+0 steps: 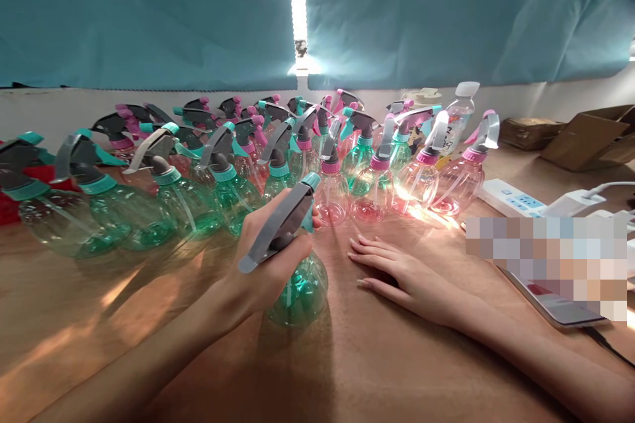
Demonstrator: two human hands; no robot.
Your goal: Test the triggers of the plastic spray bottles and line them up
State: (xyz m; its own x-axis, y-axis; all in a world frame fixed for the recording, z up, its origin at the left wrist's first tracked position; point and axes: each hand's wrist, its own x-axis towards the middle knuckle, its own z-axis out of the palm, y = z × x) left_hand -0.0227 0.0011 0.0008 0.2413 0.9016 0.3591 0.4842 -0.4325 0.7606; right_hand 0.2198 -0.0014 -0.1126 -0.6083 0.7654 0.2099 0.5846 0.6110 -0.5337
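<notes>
A green spray bottle [299,287] is being held upright on the table [377,370] by the left hand [262,258], its long axis running near vertical with a slight lean. Its grey trigger [272,228] is slanting down and to the left, while the teal nozzle [311,180] is pointing up and away toward the rows of bottles [238,165] behind. The neck is being wrapped by the closed fingers, so the round body is sitting below the grip and the sprayer head above it. The right hand [397,271] is being rested flat and open on the table, just right of the bottle and not touching it. A power strip [510,197] is lying farther right.
</notes>
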